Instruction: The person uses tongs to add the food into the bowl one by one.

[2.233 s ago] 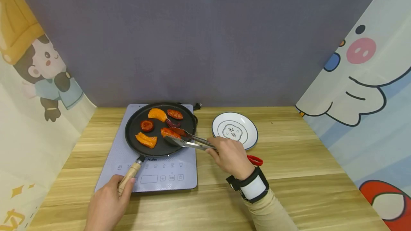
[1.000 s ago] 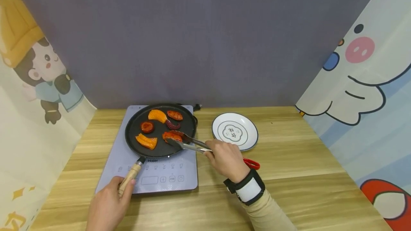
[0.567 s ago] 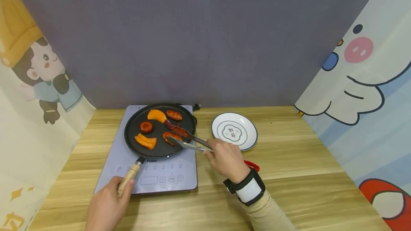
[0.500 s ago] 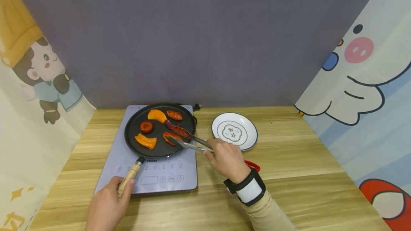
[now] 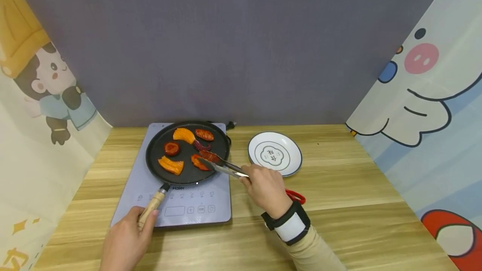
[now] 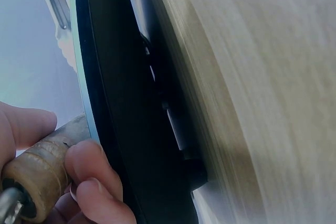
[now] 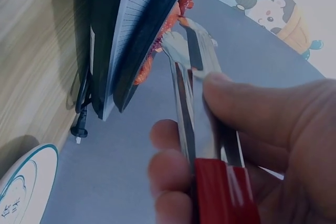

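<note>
My left hand [image 5: 129, 237] grips the wooden handle [image 5: 152, 207] of a black frying pan [image 5: 193, 175], its fingers curled round it in the left wrist view. In my right hand [image 5: 265, 188] are metal tongs [image 5: 230, 170] with a red grip [image 7: 223, 187]. The tongs' tips lie low over the pan's right side, parted a little, at an orange-red piece of food [image 5: 197, 162] that they partly cover. Close behind it is a dark red tentacle-like piece [image 5: 202, 146]. Orange slices [image 5: 183, 135], a round red piece [image 5: 171, 149] and a scored sausage [image 5: 204, 135] also lie in the pan.
Under the pan is a flat grey induction cooker [image 5: 203, 216] on the wooden table [image 5: 339, 166]. A white plate [image 5: 293, 149] with a blue rim stands right of it, just beyond my right hand. A black plug [image 5: 231, 125] lies behind, by the grey wall [image 5: 241, 53].
The tongs' tips spread apart around the orange-red piece, then drew closer together. That piece has shifted and turned slightly. My left hand and the pan stay in place.
</note>
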Tool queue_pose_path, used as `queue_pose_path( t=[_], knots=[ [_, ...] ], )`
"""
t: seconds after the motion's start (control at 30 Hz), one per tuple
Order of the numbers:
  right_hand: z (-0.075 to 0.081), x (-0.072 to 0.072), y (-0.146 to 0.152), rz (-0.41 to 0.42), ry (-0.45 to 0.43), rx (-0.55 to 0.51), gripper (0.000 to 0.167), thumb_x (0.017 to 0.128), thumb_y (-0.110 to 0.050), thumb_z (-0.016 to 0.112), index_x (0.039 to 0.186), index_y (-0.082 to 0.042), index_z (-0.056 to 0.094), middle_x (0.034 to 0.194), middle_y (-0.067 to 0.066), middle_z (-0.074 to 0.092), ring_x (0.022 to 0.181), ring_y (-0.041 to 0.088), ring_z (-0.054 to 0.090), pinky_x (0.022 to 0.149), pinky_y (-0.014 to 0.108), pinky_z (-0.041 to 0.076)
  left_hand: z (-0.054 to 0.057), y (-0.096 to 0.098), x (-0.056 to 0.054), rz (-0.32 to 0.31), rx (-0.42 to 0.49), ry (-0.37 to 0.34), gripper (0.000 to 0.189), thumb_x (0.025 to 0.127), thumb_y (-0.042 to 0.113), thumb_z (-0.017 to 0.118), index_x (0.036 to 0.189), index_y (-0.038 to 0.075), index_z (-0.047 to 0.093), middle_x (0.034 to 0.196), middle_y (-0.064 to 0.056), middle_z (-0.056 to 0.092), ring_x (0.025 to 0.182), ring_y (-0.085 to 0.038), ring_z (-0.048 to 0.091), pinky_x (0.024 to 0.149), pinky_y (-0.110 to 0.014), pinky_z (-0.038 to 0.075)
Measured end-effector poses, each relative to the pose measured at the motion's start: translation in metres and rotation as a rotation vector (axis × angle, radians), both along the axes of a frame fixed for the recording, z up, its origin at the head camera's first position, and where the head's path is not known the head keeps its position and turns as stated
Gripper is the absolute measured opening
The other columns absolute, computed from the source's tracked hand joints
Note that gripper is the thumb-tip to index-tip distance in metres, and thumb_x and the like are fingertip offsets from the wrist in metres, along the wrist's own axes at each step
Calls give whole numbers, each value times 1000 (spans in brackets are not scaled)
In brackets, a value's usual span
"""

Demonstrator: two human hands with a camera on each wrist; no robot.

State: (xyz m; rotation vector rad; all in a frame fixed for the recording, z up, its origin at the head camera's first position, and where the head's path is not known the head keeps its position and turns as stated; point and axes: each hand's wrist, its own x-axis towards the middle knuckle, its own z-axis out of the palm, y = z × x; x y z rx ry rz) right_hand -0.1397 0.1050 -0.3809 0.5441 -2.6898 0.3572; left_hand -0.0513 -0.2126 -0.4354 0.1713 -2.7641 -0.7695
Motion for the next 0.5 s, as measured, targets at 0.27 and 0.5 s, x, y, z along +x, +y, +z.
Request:
queue_pose_path(
  t=[0.27,0.5],
  knots=[
    [-2,-1,-2,5,7,7,13,87,-27,82,89,-18,72,73,-6,65,58,16,61,45,31,38,-1,0,0,0,0,-3,33,98,30,68,100,-3,67,59,-2,49,53,-17,45,49,-34,35],
    [0,1,0,5,17,2,14,86,-27,83,88,-18,72,72,-6,63,57,14,58,45,31,37,-1,-1,0,3,2,-22,34,99,31,67,101,-3,67,59,-2,49,53,-18,45,49,-34,34]
  ],
)
